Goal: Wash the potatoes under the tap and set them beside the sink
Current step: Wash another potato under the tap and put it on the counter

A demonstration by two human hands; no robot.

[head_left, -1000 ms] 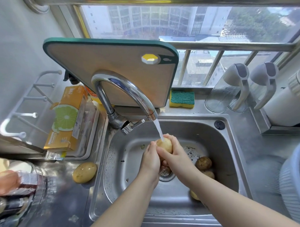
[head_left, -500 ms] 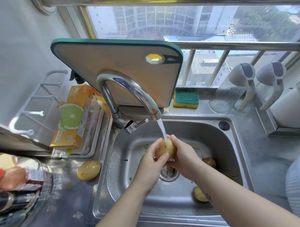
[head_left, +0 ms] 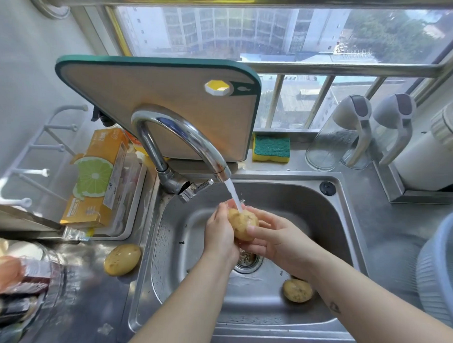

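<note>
Rinsing the held potato (head_left: 242, 223) under the running tap (head_left: 183, 144).
Has a counter potato (head_left: 122, 259) lying just left of the sink (head_left: 171, 237); grips the held potato above the drain (head_left: 249, 260) with the left hand (head_left: 220, 233), fingers curled round its left side, and the right hand (head_left: 276, 240), thumb across its front; has a sink potato (head_left: 297, 290) lying on the sink floor, farther right.

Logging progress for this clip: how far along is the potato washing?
Looks done: one washed potato lies on the counter left of the sink. In hand: left hand and right hand grip a second potato under the running tap. Left: a speckled potato in the basin; the right arm may hide more.
</note>
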